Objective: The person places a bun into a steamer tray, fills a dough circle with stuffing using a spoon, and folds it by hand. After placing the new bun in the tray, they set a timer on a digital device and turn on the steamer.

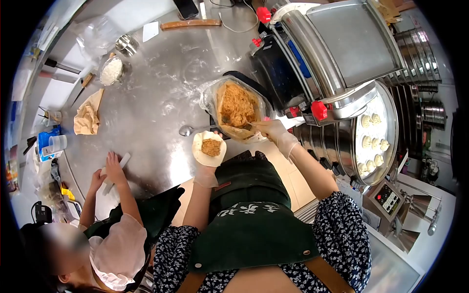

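Looks halfway: unsealed round white dough disc [200,146] with brown minced filling [211,147] cupped at frame centre in curled gloved left hand [205,175], gloved right hand [274,132] clamped on small utensil [248,126] in clear plastic bag [237,105].

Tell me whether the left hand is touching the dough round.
Touching: the head view shows the dough round resting in the gloved left hand.
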A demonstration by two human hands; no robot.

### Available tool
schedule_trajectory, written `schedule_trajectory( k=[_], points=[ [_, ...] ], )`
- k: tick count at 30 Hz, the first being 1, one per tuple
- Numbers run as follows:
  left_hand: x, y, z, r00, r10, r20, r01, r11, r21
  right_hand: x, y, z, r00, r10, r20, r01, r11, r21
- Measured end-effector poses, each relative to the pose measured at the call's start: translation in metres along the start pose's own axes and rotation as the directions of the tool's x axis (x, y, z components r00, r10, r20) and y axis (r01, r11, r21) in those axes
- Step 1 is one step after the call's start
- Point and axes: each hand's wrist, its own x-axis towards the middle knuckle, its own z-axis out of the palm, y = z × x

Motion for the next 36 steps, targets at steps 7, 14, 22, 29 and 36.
schedule_trajectory(
  k=[7, 14, 22, 29, 36],
  points=[
    [0.029, -0.004, 0.083, 0.725, 0.405, 0.557, -0.689, 0.4, 0.605, -0.056, -0.014, 0.035, 0.752, -0.585, -0.304, 0.557, 0.811, -0.179],
    [0.003, -0.034, 0.185, 0.846, 0.225, 0.483, -0.412, 0.851, 0.326, -0.095, -0.01, 0.071, 0.158, -0.987, 0.001, 0.226, 0.035, -0.973],
    [0.015, -0.026, 0.183, 0.955, -0.157, 0.252, 0.174, 0.983, -0.05, -0.119, -0.027, 0.064, 0.452, -0.826, -0.336, 0.73, 0.559, -0.393],
    [0.017, -0.024, 0.18, 0.939, -0.167, 0.3, 0.203, 0.975, -0.093, -0.124, -0.034, 0.073, 0.361, -0.878, -0.313, 0.659, 0.478, -0.58],
    [0.016, -0.01, 0.172, 0.931, -0.219, 0.292, 0.241, 0.969, -0.044, -0.116, -0.032, 0.062, 0.163, -0.983, 0.079, 0.212, -0.044, -0.976]
  ],
)
